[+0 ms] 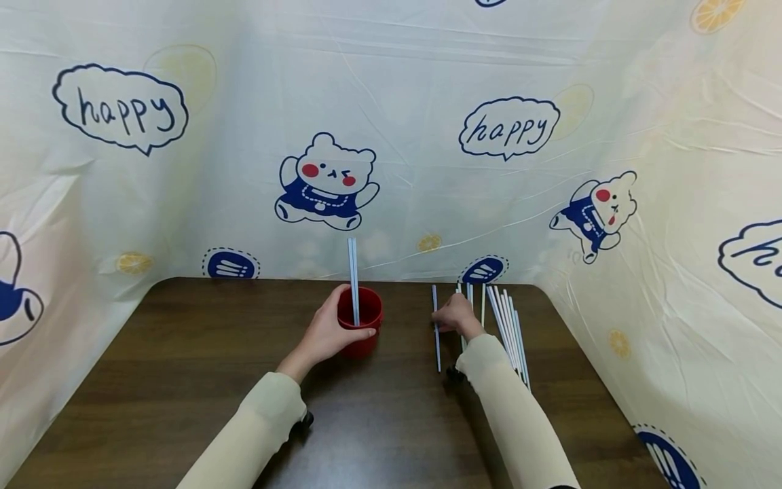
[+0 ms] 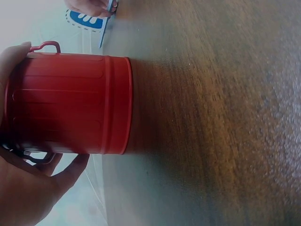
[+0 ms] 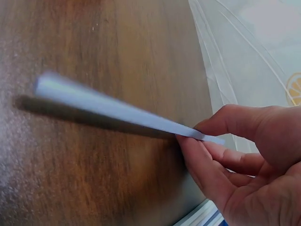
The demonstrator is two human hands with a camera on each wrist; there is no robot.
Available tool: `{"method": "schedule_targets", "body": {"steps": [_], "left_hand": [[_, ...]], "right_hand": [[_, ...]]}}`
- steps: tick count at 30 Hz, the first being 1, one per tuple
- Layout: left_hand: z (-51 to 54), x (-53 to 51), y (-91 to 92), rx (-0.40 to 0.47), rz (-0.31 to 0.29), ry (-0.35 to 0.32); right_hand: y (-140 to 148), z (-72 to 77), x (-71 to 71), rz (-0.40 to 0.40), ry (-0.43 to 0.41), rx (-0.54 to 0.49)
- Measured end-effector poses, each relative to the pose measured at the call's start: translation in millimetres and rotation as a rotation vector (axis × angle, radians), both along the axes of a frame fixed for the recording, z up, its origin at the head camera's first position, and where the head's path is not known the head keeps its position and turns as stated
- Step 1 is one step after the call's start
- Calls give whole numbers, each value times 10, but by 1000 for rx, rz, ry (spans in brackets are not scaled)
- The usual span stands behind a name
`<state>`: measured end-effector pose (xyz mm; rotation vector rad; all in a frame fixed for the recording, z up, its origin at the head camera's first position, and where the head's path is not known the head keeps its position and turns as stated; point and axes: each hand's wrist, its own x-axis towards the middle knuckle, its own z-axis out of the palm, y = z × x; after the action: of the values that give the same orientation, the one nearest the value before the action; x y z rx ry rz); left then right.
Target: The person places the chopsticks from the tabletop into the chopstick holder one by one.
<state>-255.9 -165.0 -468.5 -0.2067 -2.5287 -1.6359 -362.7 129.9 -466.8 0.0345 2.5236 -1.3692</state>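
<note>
A red metal cup [image 1: 360, 343] shaped like a small bin, with side handles, stands upright on the table. My left hand [image 1: 332, 329] grips it around the rim; in the left wrist view the fingers [image 2: 70, 172] curl about its side. Light blue straws [image 1: 353, 282] stand up out of the cup. To the right of it, my right hand [image 1: 458, 316] pinches one light blue straw [image 3: 113, 106] between thumb and fingers. That straw lies low over the tabletop, with its shadow close beside it in the right wrist view.
Several more white and pale blue straws [image 1: 510, 326] lie side by side on the brown table [image 1: 201, 367], right of and partly under my right hand. A printed curtain [image 1: 415, 102] with bears and "happy" bubbles hangs behind the table and along both sides.
</note>
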Motion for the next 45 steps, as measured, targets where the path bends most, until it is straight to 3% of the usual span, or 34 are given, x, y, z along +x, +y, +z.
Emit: {"method": "schedule_targets", "body": {"steps": [8, 20, 33, 45], "left_hand": [[-20, 7, 5, 4, 3, 4], [-18, 10, 19, 5, -4, 14], [-4, 4, 5, 6, -2, 15], [-15, -3, 6, -10, 12, 22]], "right_hand": [[-97, -4, 27, 33, 55, -42], [-347, 78, 5, -43, 228, -234], [-595, 655, 92, 14, 312, -447], [-776, 1018, 235, 31, 506, -645]]}}
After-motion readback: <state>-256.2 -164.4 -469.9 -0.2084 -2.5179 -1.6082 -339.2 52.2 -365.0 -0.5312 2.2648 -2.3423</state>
